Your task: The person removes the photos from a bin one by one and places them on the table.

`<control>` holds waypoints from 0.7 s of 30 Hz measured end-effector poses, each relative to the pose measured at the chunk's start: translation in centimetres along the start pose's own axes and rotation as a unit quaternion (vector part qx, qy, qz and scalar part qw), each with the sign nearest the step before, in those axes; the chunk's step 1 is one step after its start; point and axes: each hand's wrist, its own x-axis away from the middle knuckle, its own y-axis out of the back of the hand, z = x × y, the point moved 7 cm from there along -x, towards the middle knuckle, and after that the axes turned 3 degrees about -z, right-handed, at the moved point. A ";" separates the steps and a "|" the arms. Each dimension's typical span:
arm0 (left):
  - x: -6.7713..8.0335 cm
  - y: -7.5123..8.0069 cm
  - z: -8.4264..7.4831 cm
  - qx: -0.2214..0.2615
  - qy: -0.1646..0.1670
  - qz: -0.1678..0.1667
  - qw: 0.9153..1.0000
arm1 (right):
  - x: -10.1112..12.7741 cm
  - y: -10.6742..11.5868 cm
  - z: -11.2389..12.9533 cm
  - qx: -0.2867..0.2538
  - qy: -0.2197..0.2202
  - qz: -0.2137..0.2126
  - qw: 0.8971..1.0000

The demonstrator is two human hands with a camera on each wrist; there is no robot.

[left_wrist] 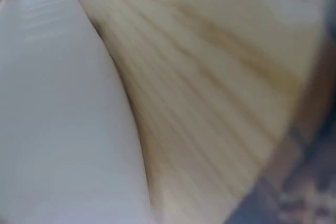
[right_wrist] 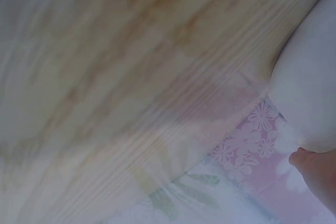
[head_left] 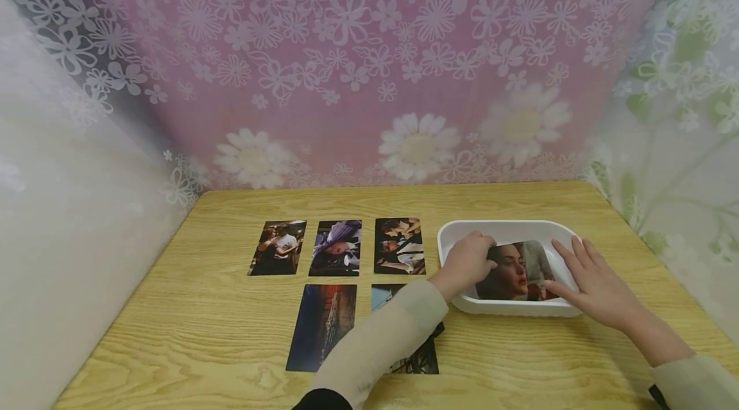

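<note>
A white plastic tray [head_left: 508, 308] stands on the right of the table, with a photo card [head_left: 508, 272] of a face inside it. My left hand [head_left: 464, 262] reaches over the tray's left side and pinches the card at its left edge, thumb on the picture. On the other side, my right hand [head_left: 600, 285] spreads its straight fingers over the tray's right rim, its thumb at the card's lower right edge. The left wrist view shows the tray's outer wall [left_wrist: 63, 108] close up. A fingertip [right_wrist: 302, 158] of the right hand shows beside the tray in the right wrist view.
Left of the tray, three photo cards lie in a back row, among them one with a couple [head_left: 277, 247]. Two more lie in front: a dark blue one [head_left: 323, 326] and one partly covered by my left sleeve [head_left: 381, 346]. A flowered pink curtain [head_left: 346, 76] hangs behind the wooden table [head_left: 190, 307].
</note>
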 end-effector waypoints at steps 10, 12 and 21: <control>0.5 1.7 1.0 0.120 0.014 -0.060 0.991 | -0.2 -0.1 0.0 -0.001 -0.004 0.003 1.000; 0.7 2.6 1.3 0.136 0.012 -0.082 0.987 | -0.2 -0.1 -0.1 -0.001 -0.005 0.004 1.000; 2.7 7.1 4.4 0.239 0.022 -0.162 0.957 | -0.2 -0.1 0.0 0.000 -0.011 0.006 1.000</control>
